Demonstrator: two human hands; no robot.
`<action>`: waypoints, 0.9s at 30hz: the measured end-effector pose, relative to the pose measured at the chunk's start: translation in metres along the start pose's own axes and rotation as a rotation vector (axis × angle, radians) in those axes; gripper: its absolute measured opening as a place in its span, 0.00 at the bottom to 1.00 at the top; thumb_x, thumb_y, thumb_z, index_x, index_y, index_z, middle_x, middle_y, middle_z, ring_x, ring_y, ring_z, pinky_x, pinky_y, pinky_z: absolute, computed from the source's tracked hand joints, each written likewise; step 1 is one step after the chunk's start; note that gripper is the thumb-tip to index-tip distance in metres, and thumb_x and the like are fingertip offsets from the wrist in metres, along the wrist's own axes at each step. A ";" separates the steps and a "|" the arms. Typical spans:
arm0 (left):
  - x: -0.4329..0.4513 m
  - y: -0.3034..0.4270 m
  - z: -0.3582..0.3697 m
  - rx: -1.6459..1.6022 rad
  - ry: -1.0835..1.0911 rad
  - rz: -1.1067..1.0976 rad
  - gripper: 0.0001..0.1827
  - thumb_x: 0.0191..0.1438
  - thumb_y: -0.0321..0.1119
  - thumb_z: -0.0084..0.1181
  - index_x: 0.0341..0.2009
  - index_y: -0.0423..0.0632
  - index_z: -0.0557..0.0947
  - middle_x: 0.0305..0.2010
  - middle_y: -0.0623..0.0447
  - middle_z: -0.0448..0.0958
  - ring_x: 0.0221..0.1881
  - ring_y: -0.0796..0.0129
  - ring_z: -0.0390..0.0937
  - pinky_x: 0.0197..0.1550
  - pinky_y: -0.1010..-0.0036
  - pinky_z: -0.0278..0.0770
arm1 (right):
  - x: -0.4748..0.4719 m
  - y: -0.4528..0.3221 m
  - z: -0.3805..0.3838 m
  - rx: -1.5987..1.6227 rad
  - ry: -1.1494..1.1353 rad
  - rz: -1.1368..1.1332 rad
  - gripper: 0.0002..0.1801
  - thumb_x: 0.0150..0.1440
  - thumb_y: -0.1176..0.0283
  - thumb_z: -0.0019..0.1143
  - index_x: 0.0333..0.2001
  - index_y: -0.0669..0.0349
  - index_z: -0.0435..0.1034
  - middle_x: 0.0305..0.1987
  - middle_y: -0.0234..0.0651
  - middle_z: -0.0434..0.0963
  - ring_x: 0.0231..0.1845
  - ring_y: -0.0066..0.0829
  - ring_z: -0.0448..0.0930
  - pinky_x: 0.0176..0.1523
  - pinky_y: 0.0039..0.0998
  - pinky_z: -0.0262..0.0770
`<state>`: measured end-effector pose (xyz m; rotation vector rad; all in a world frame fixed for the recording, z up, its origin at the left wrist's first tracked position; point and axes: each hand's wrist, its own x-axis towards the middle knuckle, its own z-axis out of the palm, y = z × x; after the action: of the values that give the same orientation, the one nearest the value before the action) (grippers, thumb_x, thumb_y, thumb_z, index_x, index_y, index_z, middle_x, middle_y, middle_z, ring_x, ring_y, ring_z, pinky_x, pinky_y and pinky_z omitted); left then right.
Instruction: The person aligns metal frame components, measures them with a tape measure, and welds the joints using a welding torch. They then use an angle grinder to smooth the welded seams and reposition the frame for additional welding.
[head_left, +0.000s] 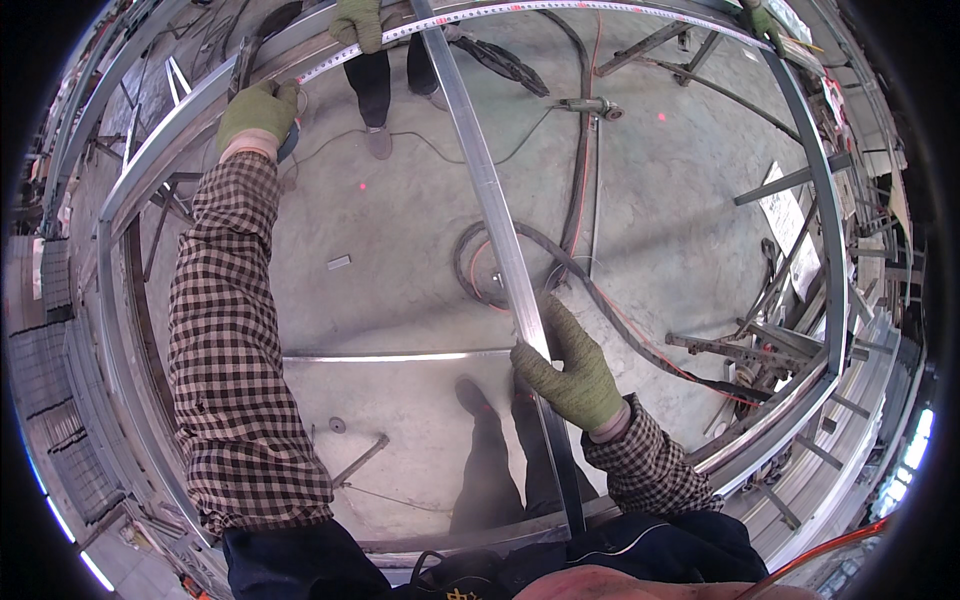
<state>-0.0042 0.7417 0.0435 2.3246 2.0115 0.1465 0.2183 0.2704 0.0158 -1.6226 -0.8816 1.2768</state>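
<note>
My left hand (259, 116), in a green work glove, holds a tape measure (288, 142) at the frame's far left part. Its blade (540, 7) stretches along the far side of a metal frame (817, 161) to another gloved hand (763, 24) at the upper right. A second gloved hand (358, 24), not mine, touches the blade nearer to my left hand. Lengthwise across the frame runs a square metal tube (491, 191). Around its near portion my right hand (576, 367), also in a green glove, is closed, thumb on the near-left side.
On the concrete floor lie an angle grinder (589, 106), a thick dark hose (622, 322) partly coiled, and a short metal offcut (339, 262). A person's legs (367, 88) stand beyond the frame. Steel supports (750, 352) and long metal profiles (832, 457) lie at the right.
</note>
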 end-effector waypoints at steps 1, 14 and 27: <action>0.000 0.000 -0.001 0.000 -0.002 -0.004 0.31 0.68 0.62 0.48 0.61 0.55 0.87 0.61 0.38 0.84 0.64 0.39 0.81 0.66 0.50 0.77 | 0.000 -0.001 0.000 -0.020 0.004 0.026 0.41 0.68 0.71 0.68 0.79 0.68 0.57 0.67 0.40 0.78 0.67 0.28 0.79 0.70 0.34 0.75; -0.007 -0.002 -0.003 -0.005 -0.044 0.005 0.32 0.68 0.63 0.48 0.59 0.53 0.88 0.60 0.37 0.84 0.64 0.39 0.81 0.65 0.50 0.77 | 0.001 -0.003 -0.003 0.011 -0.011 -0.054 0.41 0.68 0.67 0.69 0.78 0.68 0.59 0.70 0.45 0.76 0.69 0.31 0.78 0.71 0.35 0.75; -0.088 0.041 -0.041 -0.262 -0.622 0.330 0.21 0.69 0.51 0.57 0.54 0.51 0.91 0.45 0.55 0.90 0.45 0.72 0.87 0.48 0.72 0.83 | 0.017 -0.015 -0.037 0.070 0.029 0.007 0.42 0.66 0.57 0.70 0.77 0.63 0.62 0.61 0.48 0.83 0.58 0.36 0.85 0.63 0.36 0.80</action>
<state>0.0191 0.6484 0.0866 2.1525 1.2375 -0.2533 0.2578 0.2844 0.0273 -1.5866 -0.8059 1.2721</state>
